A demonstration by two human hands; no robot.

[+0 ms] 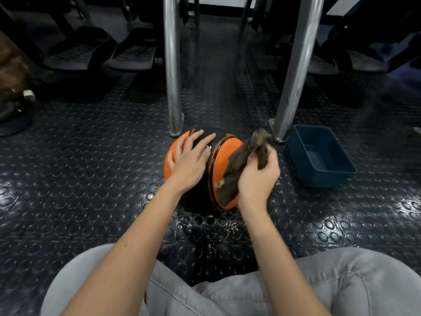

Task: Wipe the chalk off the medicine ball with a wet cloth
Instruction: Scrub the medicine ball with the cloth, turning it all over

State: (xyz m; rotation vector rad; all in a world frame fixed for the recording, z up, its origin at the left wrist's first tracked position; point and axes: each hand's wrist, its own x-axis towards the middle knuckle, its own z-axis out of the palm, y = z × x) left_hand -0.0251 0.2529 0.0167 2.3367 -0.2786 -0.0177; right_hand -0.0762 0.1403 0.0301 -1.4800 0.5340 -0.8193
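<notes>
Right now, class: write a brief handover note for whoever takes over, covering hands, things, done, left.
Left hand lies flat on the medicine ball, steadying it.
Right hand grips the brown cloth against the ball's right orange side.
Blue tub stands on the floor, right of the ball.
Done: wiping begun.
Left: white mark beside the left hand, likely more.

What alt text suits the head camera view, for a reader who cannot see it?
A person's left hand rests on an orange-and-black medicine ball on a studded floor while the right hand holds a brown cloth against it; a blue tub stands nearby.
</notes>
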